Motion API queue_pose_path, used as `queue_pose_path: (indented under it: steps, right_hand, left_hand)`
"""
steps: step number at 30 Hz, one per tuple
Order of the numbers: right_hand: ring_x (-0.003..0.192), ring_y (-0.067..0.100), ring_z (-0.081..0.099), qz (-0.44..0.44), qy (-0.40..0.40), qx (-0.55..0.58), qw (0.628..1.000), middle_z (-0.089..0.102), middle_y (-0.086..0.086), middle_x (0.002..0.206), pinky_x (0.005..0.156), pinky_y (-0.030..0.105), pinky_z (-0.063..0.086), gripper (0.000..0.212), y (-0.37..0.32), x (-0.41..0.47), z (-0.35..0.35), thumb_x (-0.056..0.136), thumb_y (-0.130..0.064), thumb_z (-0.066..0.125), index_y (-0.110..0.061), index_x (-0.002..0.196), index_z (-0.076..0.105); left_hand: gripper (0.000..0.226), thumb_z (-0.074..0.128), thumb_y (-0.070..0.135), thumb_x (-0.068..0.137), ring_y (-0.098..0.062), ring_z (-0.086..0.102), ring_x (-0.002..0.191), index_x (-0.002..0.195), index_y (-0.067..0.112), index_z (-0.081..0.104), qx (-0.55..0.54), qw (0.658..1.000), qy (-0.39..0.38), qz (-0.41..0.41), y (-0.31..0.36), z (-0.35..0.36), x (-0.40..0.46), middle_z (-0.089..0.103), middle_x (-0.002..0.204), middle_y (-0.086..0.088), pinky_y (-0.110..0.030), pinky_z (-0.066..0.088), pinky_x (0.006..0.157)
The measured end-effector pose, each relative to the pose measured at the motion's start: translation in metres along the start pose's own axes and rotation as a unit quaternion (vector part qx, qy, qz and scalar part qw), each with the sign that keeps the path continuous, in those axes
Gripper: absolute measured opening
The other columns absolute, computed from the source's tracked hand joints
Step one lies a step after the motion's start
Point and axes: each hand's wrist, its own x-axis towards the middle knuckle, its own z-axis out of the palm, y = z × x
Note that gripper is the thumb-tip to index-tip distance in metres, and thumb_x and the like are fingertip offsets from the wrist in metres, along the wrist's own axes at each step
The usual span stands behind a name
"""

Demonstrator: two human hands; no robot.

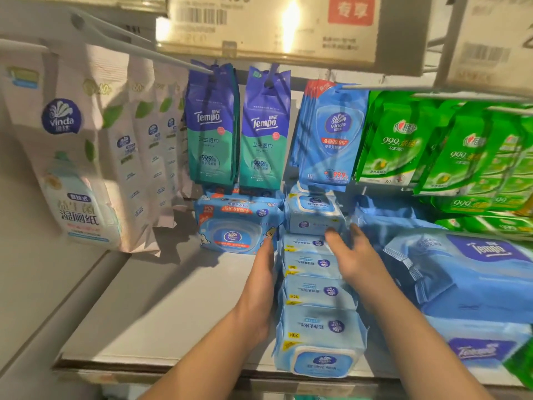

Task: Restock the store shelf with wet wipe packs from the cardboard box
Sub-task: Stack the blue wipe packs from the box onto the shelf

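Observation:
A row of several light-blue wet wipe packs [315, 290] stands on edge on the white shelf [161, 301], running from the front edge to the back. My left hand [261, 281] lies flat against the row's left side, fingers straight. On the right side, my right hand [350, 255] presses with straight fingers, its fingertips reaching a rear pack [313, 215] with a lid. The frontmost pack [320, 339] shows its lid near the shelf edge. The cardboard box is not in view.
A larger Vinda pack [236, 226] sits left of the row at the back. Blue Tempo packs [473, 272] are stacked on the right. Hanging packs fill the hooks above: white Vinda [72, 157], Tempo [239, 128], blue Vinda [328, 137], green [432, 145]. Price tags [268, 24] hang overhead.

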Motion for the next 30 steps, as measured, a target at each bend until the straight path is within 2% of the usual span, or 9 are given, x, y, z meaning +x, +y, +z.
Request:
queue_pose_path:
  steps: [3,5,11,13,16,18,23,27,30]
  right_hand:
    - [0.101,0.002,0.069,0.073,-0.050,0.178,0.980,0.073,-0.019,0.113,0.091,0.030,0.053,0.042,0.004,-0.039,-0.008,0.099,-0.068,0.040,-0.043,0.106,0.072]
    - [0.080,0.009,0.076,0.135,-0.116,0.305,0.936,0.080,-0.010,0.092,0.069,0.030,0.059,0.049,0.011,-0.050,-0.007,0.102,-0.064,0.034,-0.035,0.100,0.074]
    - [0.121,0.036,0.066,0.108,-0.214,0.446,0.862,0.068,0.017,0.132,0.102,0.055,0.051,0.069,0.028,-0.048,0.001,0.105,-0.060,0.021,-0.020,0.123,0.074]
    - [0.126,0.037,0.062,0.092,-0.249,0.466,0.844,0.064,0.019,0.137,0.106,0.054,0.050,0.071,0.033,-0.048,-0.001,0.106,-0.058,0.019,-0.016,0.128,0.071]
    - [0.128,0.038,0.061,0.064,-0.251,0.469,0.844,0.064,0.019,0.138,0.107,0.055,0.049,0.072,0.042,-0.045,-0.001,0.105,-0.060,0.019,-0.015,0.130,0.069]
    - [0.126,0.038,0.062,0.069,-0.222,0.454,0.860,0.066,0.018,0.135,0.110,0.057,0.045,0.071,0.047,-0.042,0.000,0.101,-0.063,0.027,-0.015,0.134,0.067]
    - [0.121,0.019,0.067,0.035,-0.156,0.318,0.935,0.071,0.000,0.131,0.109,0.048,0.048,0.058,0.041,-0.046,-0.010,0.106,-0.059,0.029,-0.023,0.136,0.064]
    - [0.144,0.002,0.038,-0.062,-0.072,0.074,0.993,0.043,-0.026,0.152,0.121,0.028,0.023,0.064,0.034,-0.063,-0.023,0.098,-0.069,0.036,-0.036,0.153,0.042]
    - [0.149,-0.001,0.022,-0.166,-0.056,-0.029,0.984,0.035,-0.020,0.156,0.110,0.010,0.012,0.054,0.021,-0.085,-0.018,0.106,-0.048,0.040,-0.028,0.156,0.037]
  left_hand:
    - [0.066,0.025,0.065,0.096,-0.024,0.073,0.094,0.091,0.030,0.080,-0.008,1.000,0.020,-0.010,-0.007,0.001,-0.003,0.076,0.105,-0.006,-0.039,0.057,0.079]
    - [0.068,0.028,0.067,0.094,-0.028,0.074,0.088,0.086,0.026,0.081,-0.021,0.999,0.022,-0.020,-0.011,0.005,-0.005,0.076,0.100,-0.010,-0.043,0.055,0.083]
    - [0.081,0.022,0.057,0.099,-0.021,0.072,0.056,0.057,0.020,0.079,-0.029,0.999,0.024,-0.012,-0.015,0.024,-0.005,0.075,0.069,-0.006,-0.024,0.054,0.043]
    - [0.079,0.023,0.057,0.099,-0.021,0.072,0.056,0.061,0.018,0.080,-0.019,0.999,0.033,-0.006,-0.019,0.023,-0.002,0.075,0.069,-0.008,-0.025,0.054,0.044]
    - [0.068,0.030,0.064,0.095,-0.029,0.074,0.072,0.084,0.017,0.078,-0.011,0.998,0.056,0.019,-0.023,0.014,-0.002,0.076,0.085,-0.013,-0.038,0.057,0.069]
    - [0.065,0.034,0.067,0.093,-0.035,0.072,0.087,0.089,0.020,0.078,-0.011,0.997,0.076,0.031,-0.026,0.010,-0.003,0.075,0.099,-0.015,-0.047,0.053,0.083]
    - [0.060,0.032,0.066,0.094,-0.025,0.072,0.088,0.109,0.021,0.069,0.068,0.990,0.112,0.060,-0.026,0.014,-0.012,0.075,0.103,-0.006,-0.039,0.054,0.075]
    - [0.066,0.023,0.068,0.094,-0.004,0.043,0.132,0.147,0.032,0.039,0.152,0.963,0.179,0.135,-0.020,-0.011,-0.029,0.043,0.150,0.011,-0.031,0.026,0.112]
    - [0.061,0.020,0.066,0.096,0.000,0.042,0.132,0.144,0.037,0.042,0.198,0.940,0.195,0.197,-0.024,-0.030,-0.064,0.049,0.145,0.012,-0.033,0.020,0.118]
